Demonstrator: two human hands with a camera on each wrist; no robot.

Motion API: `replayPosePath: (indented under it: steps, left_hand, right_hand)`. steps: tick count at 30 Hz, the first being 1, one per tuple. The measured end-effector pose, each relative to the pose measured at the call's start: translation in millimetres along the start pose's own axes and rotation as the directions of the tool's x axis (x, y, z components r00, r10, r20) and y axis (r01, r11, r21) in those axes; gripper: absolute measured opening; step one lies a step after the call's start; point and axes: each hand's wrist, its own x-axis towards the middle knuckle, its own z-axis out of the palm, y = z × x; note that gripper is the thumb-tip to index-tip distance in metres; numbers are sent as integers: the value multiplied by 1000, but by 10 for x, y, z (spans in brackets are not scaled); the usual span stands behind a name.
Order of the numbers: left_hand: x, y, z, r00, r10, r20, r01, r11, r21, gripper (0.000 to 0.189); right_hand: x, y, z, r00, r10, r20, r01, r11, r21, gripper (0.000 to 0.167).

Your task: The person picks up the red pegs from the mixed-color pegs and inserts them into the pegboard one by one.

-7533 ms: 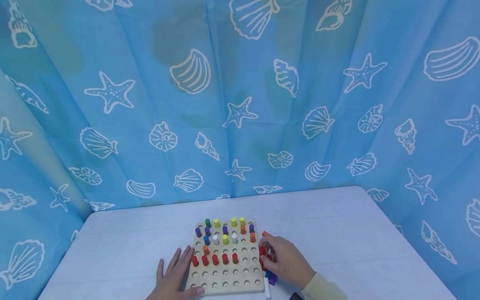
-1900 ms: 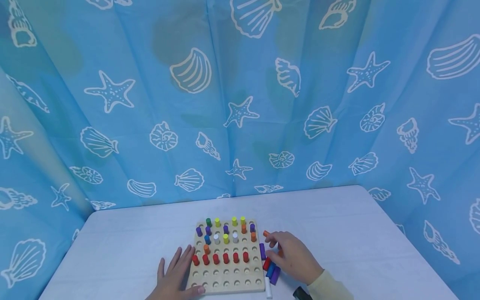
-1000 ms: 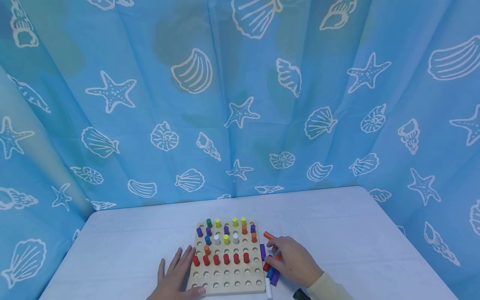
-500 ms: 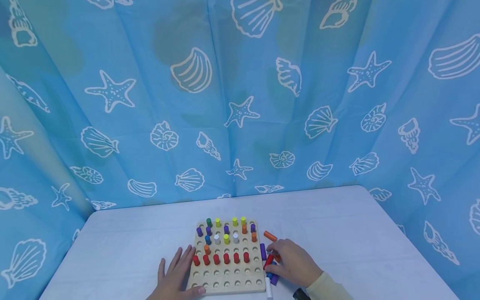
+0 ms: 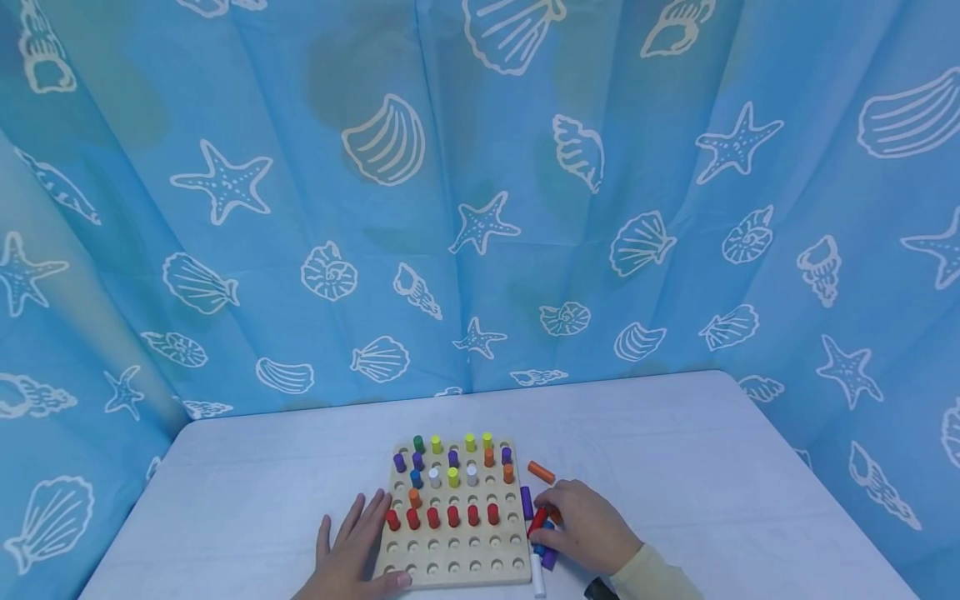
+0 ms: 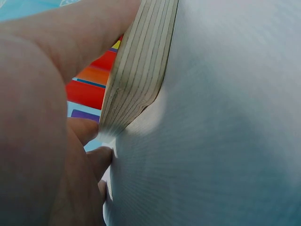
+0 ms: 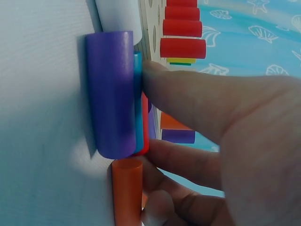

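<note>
A square wooden pegboard (image 5: 453,557) with rows of holes lies on the table. My left hand (image 5: 348,550) rests at its left edge, fingers spread, thumb on the near-left corner. Off the board's right side, my right hand (image 5: 592,525) pinches a red peg (image 5: 537,521) between thumb and index finger, close over the loose pegs. Beneath that hand lie a purple peg (image 7: 110,94) and a blue peg (image 7: 138,103), side by side. An orange peg (image 7: 128,193) lies below the curled fingers in the right wrist view. Several red pegs (image 5: 453,517) stand in one row of the board.
Green, yellow, purple, orange, blue and white pegs stand in the far rows. Along the board's right edge lie another purple peg (image 5: 527,502) and a white peg (image 5: 537,575). A loose orange peg (image 5: 542,472) lies farther back. A blue shell-patterned curtain (image 5: 480,283) hangs behind the table.
One more red peg stands in the board's red row than at first. My right hand has drawn slightly nearer, off the far orange peg, and now pinches a loose red peg. My left hand stays put.
</note>
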Motion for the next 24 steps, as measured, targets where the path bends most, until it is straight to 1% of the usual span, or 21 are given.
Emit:
replayPosePath:
  steps: [4,11,18,21,24]
  left_hand:
    - [5,-8,2,1000,3,-2,-3,1000,-2,119]
    - [14,-25,6,1000,8,-5,-8,1000,-4,119]
    - [16,-16,0,1000,2,-1,-2,1000,-9,119]
    - [21,-10,1,1000,-4,0,4,1000,-11,120]
    - [28,-12,7,1000,-9,1,9,1000,-2,120]
  right_hand:
    - [3,-3,-4,1000,3,1,-3,1000,9,39]
    - [6,-15,1,999,35,3,-35,998,50,34]
    - [14,-34,1,996,83,16,-85,992,98,40]
    - [17,-29,7,997,79,20,-80,991,108,40]
    - [15,-23,16,998,57,9,-57,990,125,34]
